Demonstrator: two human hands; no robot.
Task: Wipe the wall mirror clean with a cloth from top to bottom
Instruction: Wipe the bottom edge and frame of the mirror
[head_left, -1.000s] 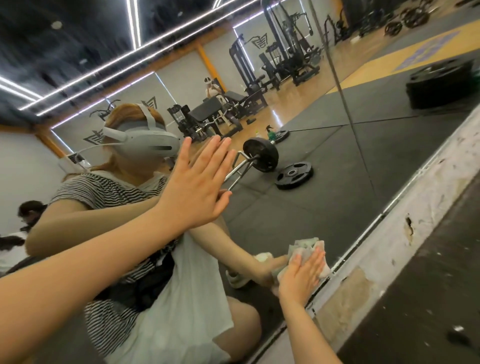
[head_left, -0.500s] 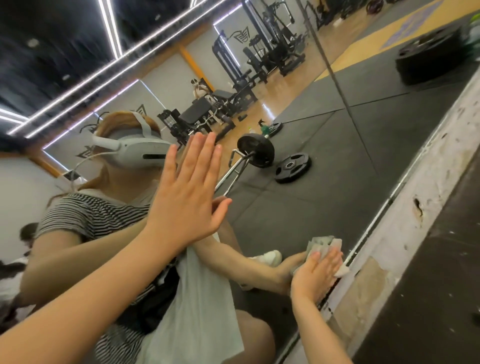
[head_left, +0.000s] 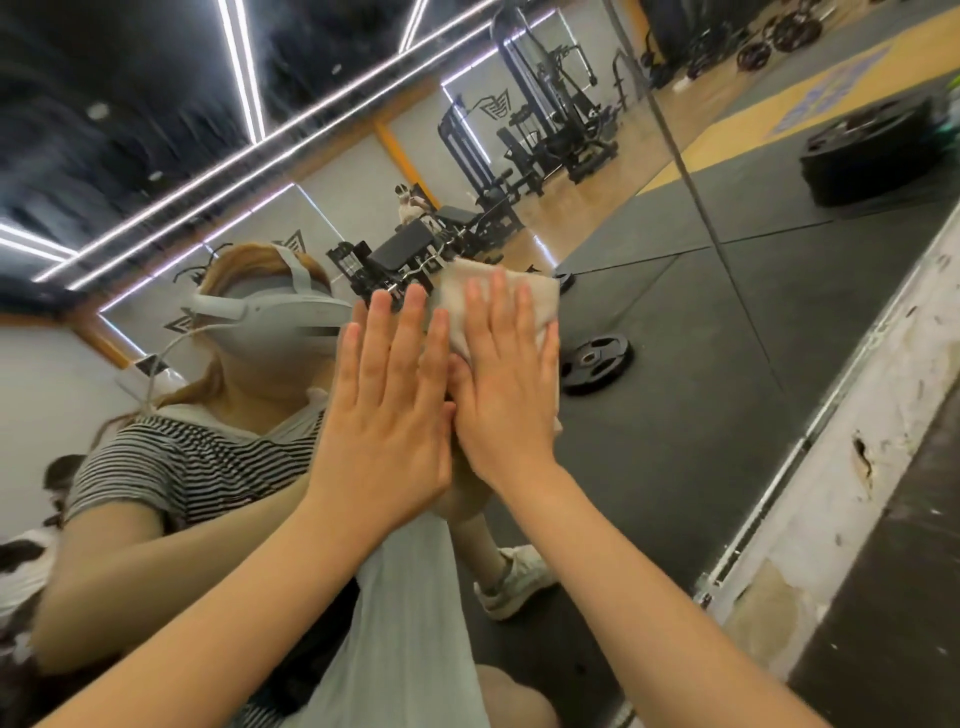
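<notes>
A: Item 1, wall mirror (head_left: 701, 415): location?

B: It fills most of the view, ending at a metal strip along the floor edge, right. It reflects a gym floor with a weight plate (head_left: 596, 364).

A: Item 2, cloth (head_left: 540, 304)?

B: Pale and folded, flat against the glass at mid height in this view, well apart from the bottom strip.

A: Item 3, right hand (head_left: 501, 400)?

B: Pressed on the cloth, fingers straight and slightly spread, nothing curled round it.

A: Item 4, left hand (head_left: 387, 410)?

B: Just beside the right hand, palm toward the glass, fingers straight and a little apart, holding nothing. Whether the palm actually touches the mirror cannot be told.

A: Progress?

B: Judged only: wiping is under way. No streaks or dirt show, so cleaned and uncleaned areas cannot be separated. The stretch from the cloth down to the strip looks left for this pass.
</notes>
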